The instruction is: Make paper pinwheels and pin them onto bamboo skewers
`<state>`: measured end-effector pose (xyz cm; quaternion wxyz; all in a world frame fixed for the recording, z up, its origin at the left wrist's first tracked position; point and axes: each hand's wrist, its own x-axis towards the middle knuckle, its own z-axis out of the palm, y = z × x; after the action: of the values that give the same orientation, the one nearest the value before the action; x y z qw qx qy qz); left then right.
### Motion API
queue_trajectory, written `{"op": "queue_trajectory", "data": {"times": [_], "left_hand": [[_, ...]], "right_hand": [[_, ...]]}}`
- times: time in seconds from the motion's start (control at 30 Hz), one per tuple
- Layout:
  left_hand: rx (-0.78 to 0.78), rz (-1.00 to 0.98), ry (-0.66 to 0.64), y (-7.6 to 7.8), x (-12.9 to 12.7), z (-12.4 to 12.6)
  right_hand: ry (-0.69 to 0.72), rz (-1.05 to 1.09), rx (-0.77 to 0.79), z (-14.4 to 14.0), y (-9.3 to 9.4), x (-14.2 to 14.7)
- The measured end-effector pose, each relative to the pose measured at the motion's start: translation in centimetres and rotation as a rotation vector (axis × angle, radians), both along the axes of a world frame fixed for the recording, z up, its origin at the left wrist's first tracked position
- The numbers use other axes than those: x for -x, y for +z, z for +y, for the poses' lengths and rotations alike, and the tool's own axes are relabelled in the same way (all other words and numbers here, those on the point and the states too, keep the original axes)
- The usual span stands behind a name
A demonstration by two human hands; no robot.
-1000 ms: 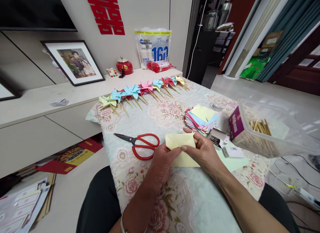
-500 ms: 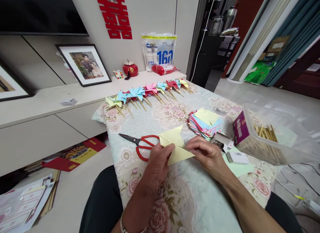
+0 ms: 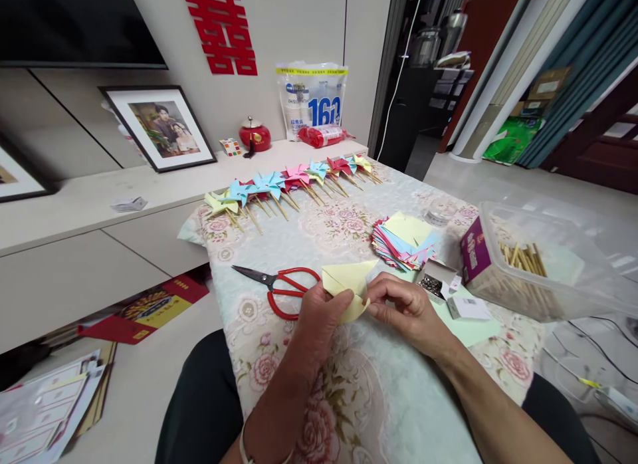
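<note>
Both of my hands hold a pale yellow paper square (image 3: 345,279) folded into a small triangular shape above the flowered tablecloth (image 3: 309,231). My left hand (image 3: 319,321) pinches its left side, my right hand (image 3: 406,308) pinches its right corner. Red-handled scissors (image 3: 284,288) lie just left of my left hand. A stack of coloured paper squares (image 3: 403,239) sits behind my right hand. A row of finished paper pinwheels on sticks (image 3: 286,181) lies along the table's far edge.
A clear plastic tub (image 3: 543,264) with wooden sticks stands at the right, a purple box (image 3: 472,250) against it. A small open box of pins (image 3: 434,282) and a white box (image 3: 466,308) lie near my right hand. A low cabinet (image 3: 100,211) runs along the left.
The yellow paper was a flat folded sheet, then two triangles; now it is folded smaller, and my hands have come closer together around it.
</note>
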<state>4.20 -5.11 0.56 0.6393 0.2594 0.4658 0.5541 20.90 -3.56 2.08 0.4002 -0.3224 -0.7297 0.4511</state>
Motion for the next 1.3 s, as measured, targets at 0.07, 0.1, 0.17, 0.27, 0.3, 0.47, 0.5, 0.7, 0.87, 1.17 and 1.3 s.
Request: {"op": "queue_trajectory", "data": {"times": [0.07, 0.1, 0.17, 0.27, 0.3, 0.47, 0.5, 0.7, 0.87, 1.17, 1.3], "left_hand": [[-0.005, 0.028, -0.006, -0.4, 0.0, 0.2], [-0.007, 0.040, -0.009, -0.7, 0.0, 0.3], [-0.010, 0.059, -0.020, -1.1, 0.0, 0.4], [-0.025, 0.072, -0.044, -1.3, 0.1, 0.4], [-0.030, 0.076, -0.056, -1.3, 0.1, 0.3], [-0.056, 0.100, -0.110, -0.8, 0.1, -0.1], [-0.056, 0.102, -0.114, -0.7, 0.0, -0.1], [-0.010, 0.047, -0.120, 0.0, -0.2, -0.2], [-0.004, 0.025, -0.148, -0.1, -0.1, -0.2], [0.012, 0.032, -0.176, 0.2, -0.2, -0.4], [0.026, 0.014, -0.192, 0.1, -0.1, -0.4]], "right_hand": [[-0.009, -0.026, 0.056, -0.1, -0.1, 0.0], [-0.017, -0.040, 0.084, -0.1, -0.1, 0.0], [-0.033, -0.064, 0.137, -0.1, -0.2, 0.0], [-0.058, -0.084, 0.216, -0.1, -0.2, 0.2], [-0.065, -0.086, 0.243, -0.1, -0.2, 0.2], [-0.073, -0.080, 0.396, 0.0, -0.3, 0.5], [-0.076, -0.081, 0.413, 0.0, -0.4, 0.5], [-0.105, -0.084, 0.433, -0.1, -0.6, 0.5], [-0.132, -0.071, 0.446, 0.0, -0.5, 0.6], [-0.158, -0.057, 0.490, -0.2, -0.9, 0.6], [-0.153, -0.060, 0.501, -0.1, -0.9, 0.6]]}}
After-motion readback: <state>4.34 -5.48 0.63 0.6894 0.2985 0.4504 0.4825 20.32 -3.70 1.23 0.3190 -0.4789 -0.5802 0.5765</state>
